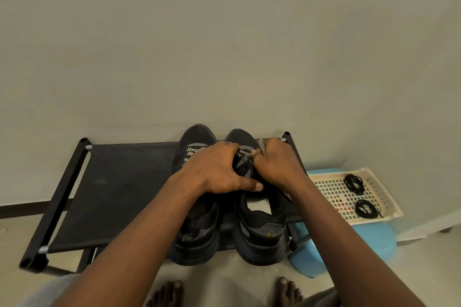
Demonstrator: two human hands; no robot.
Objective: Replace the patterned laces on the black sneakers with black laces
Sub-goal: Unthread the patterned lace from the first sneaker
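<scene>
Two black sneakers stand side by side on a black shoe rack (112,182), toes to the wall. The left sneaker (197,227) still carries its black-and-white patterned lace (193,151). My left hand (217,169) lies across the tongue area of the right sneaker (262,232) and grips it. My right hand (274,162) is closed on that shoe's patterned lace (261,145), a loop of which sticks up between the fingers. Another stretch of this lace hangs at the shoe's right side. Two coiled black laces, one farther (354,183) and one nearer (366,209), lie in a tray.
A cream perforated plastic tray (331,189) rests on a light blue stool (374,239) to the right of the rack. A plain wall rises right behind the rack. My bare feet (287,291) are on the floor below the sneakers.
</scene>
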